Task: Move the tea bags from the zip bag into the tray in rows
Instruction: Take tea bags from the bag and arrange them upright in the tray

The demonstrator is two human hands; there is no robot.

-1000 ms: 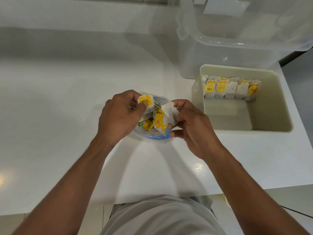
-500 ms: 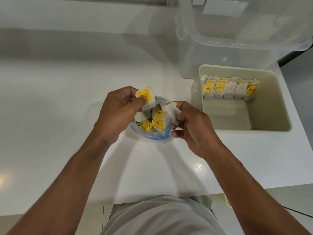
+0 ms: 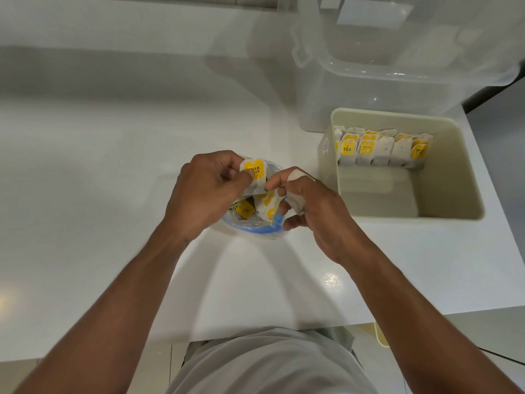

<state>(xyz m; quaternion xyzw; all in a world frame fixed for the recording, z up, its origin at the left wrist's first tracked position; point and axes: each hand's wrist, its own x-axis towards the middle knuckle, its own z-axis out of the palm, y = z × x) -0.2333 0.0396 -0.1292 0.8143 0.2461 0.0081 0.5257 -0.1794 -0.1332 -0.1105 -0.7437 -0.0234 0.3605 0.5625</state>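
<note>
The zip bag stands open on the white worktop straight in front of you, its blue-edged mouth facing up. Inside it lie loose tea bags, jumbled together, with yellow tags showing among the white paper.

Just above the mouth of the bag, your left hand pinches a yellow-tagged tea bag between thumb and fingertips, tag side facing you. Your right hand is close beside it, fingers curled round a plain white tea bag, with the forefinger reaching out towards the tea bag in your left hand. Whether that finger touches it cannot be told.

To the right of your hands, apart from the zip bag, sits the cream-coloured tray. A row of tea bags stands upright along its far wall, packed side by side, some showing yellow tags.

Behind the tray stands a large clear plastic box. At the bottom edge of the view is your grey shirt, at the near edge of the worktop.
</note>
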